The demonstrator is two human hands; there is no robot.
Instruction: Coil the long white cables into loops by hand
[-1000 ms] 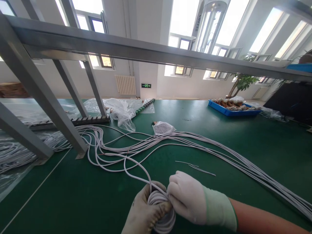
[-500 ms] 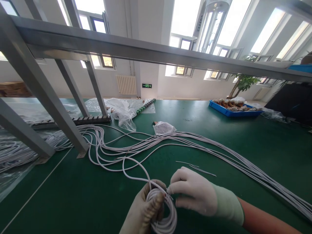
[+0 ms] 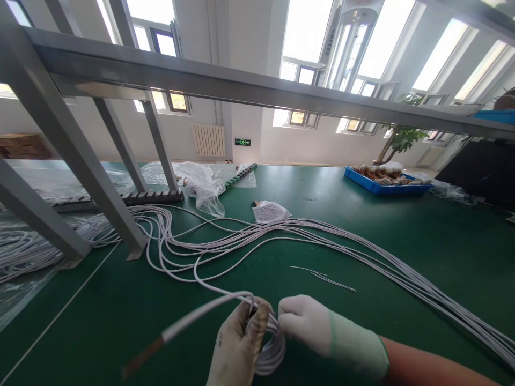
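My left hand [image 3: 239, 340], in a stained white glove, grips a small coil of white cable [image 3: 274, 351] with thumb and fingers wrapped round its upper left. From the grip a cable end [image 3: 193, 317] sticks out to the lower left, its brownish tip [image 3: 142, 356] smeared by motion. Another length of that cable runs up to the long white cables [image 3: 322, 236] on the table. Against the coil's right edge is my right hand [image 3: 303, 324], in a white glove with a green cuff. Its fingers are pinched together; what they hold, if anything, is hidden.
On the green table [image 3: 402, 241] lie several thin loose wires [image 3: 332, 280] and a small plastic bag [image 3: 271, 211]. A blue tray [image 3: 386, 187] stands back right. Grey metal posts [image 3: 84, 139] and a crossbar [image 3: 257, 88] frame the left and top; clear plastic [image 3: 201, 182] lies behind.
The cable end with the brownish tip has swung out to the lower left. My right hand has closed its fingers and dropped slightly, and the coil has tilted a little left.
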